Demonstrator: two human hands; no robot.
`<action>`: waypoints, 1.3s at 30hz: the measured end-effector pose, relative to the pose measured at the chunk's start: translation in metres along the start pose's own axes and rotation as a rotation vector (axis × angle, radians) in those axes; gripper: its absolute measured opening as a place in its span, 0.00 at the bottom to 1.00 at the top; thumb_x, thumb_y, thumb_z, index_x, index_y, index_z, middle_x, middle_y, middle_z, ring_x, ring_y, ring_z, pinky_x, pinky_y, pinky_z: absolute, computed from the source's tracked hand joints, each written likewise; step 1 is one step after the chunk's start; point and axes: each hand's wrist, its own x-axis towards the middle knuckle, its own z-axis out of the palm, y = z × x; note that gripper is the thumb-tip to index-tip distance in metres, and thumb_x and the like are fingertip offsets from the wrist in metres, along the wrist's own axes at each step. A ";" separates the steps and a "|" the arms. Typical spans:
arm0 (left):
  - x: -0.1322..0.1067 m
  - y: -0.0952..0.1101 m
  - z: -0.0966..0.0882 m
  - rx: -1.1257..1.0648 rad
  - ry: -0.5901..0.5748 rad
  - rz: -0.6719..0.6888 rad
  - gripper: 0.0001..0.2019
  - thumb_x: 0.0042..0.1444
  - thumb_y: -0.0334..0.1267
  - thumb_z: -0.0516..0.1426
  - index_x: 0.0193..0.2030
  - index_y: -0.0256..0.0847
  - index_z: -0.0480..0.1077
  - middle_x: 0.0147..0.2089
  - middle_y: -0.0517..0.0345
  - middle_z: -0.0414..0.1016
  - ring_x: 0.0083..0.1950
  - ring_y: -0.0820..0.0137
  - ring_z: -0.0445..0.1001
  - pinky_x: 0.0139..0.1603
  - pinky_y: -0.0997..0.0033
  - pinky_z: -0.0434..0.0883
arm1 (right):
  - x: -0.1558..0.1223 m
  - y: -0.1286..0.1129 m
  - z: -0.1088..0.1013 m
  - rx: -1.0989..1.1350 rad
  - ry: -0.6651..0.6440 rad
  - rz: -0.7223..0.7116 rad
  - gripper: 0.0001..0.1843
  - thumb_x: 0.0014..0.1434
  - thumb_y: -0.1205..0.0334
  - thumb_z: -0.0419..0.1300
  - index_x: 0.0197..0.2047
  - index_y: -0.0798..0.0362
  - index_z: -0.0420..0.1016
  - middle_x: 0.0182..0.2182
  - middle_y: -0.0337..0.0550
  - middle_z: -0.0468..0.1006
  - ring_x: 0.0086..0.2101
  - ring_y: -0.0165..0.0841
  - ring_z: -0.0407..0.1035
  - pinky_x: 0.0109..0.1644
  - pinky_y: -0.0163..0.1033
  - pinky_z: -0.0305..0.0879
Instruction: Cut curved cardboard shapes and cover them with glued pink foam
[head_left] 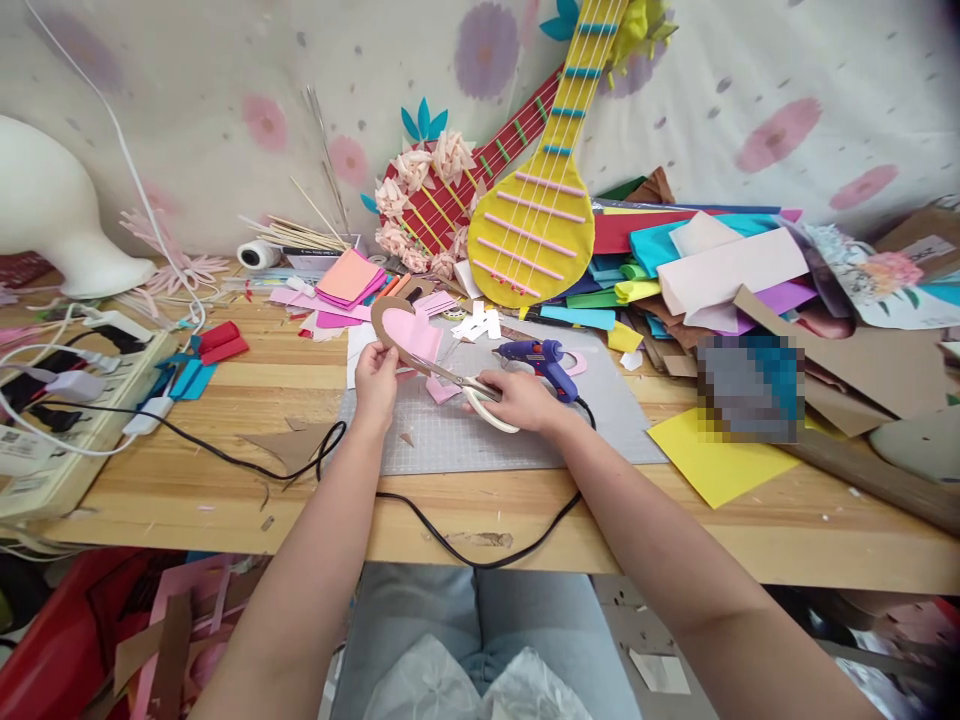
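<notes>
Cluttered worktop; left hand pinches the cardboard shape by its lower edge, probably light and bendy; right hand clenches scissors

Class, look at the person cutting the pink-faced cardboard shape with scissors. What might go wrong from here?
1. The scissors point toward the left hand gripping the cardboard shape; a slip might nick a finger.
2. The glue gun lies just behind the right hand, which may brush it; it might be hot.
</notes>
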 end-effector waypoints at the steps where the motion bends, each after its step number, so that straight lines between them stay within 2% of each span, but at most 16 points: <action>1: 0.002 0.000 -0.002 -0.003 0.014 0.010 0.03 0.49 0.33 0.55 0.32 0.38 0.63 0.28 0.62 0.69 0.27 0.76 0.70 0.30 0.74 0.73 | 0.000 0.000 -0.002 0.009 -0.022 -0.002 0.26 0.52 0.35 0.52 0.35 0.50 0.72 0.27 0.40 0.75 0.28 0.31 0.64 0.28 0.34 0.48; 5: 0.005 0.001 -0.005 -0.036 0.032 0.032 0.06 0.48 0.35 0.57 0.32 0.38 0.64 0.28 0.62 0.70 0.27 0.77 0.70 0.29 0.74 0.73 | -0.001 0.001 -0.007 0.041 -0.089 -0.002 0.29 0.51 0.33 0.50 0.36 0.50 0.73 0.28 0.40 0.75 0.27 0.30 0.63 0.28 0.34 0.48; 11: 0.002 0.002 -0.003 -0.082 -0.076 0.032 0.10 0.45 0.39 0.61 0.32 0.38 0.65 0.28 0.62 0.71 0.27 0.77 0.70 0.28 0.76 0.73 | 0.000 0.004 -0.008 0.108 -0.103 -0.005 0.28 0.50 0.33 0.51 0.34 0.51 0.72 0.27 0.40 0.73 0.27 0.30 0.61 0.28 0.34 0.47; 15: -0.004 0.002 0.000 -0.100 -0.188 0.006 0.12 0.43 0.40 0.62 0.32 0.39 0.66 0.29 0.62 0.71 0.28 0.75 0.71 0.28 0.75 0.73 | 0.001 0.007 -0.005 0.205 -0.117 -0.031 0.25 0.51 0.36 0.53 0.32 0.52 0.70 0.25 0.38 0.71 0.26 0.28 0.60 0.28 0.33 0.48; 22: -0.010 0.000 0.005 -0.171 -0.287 -0.107 0.11 0.45 0.39 0.62 0.33 0.38 0.65 0.32 0.60 0.73 0.32 0.74 0.74 0.37 0.69 0.74 | 0.002 0.014 -0.006 0.401 -0.156 -0.043 0.23 0.52 0.40 0.54 0.34 0.54 0.71 0.26 0.38 0.69 0.28 0.28 0.60 0.28 0.33 0.50; 31: -0.020 0.008 0.010 -0.148 -0.325 -0.205 0.11 0.44 0.36 0.63 0.32 0.37 0.66 0.29 0.61 0.74 0.30 0.74 0.75 0.36 0.69 0.74 | -0.001 0.017 -0.018 0.646 -0.374 -0.014 0.22 0.52 0.41 0.56 0.28 0.54 0.63 0.19 0.33 0.62 0.19 0.24 0.57 0.22 0.31 0.51; 39: -0.021 0.018 0.009 -0.080 -0.312 -0.328 0.06 0.47 0.31 0.61 0.29 0.35 0.66 0.25 0.59 0.74 0.28 0.73 0.76 0.34 0.71 0.75 | -0.004 0.014 -0.025 0.670 -0.411 0.000 0.22 0.50 0.42 0.58 0.27 0.54 0.60 0.17 0.32 0.60 0.18 0.23 0.54 0.20 0.31 0.49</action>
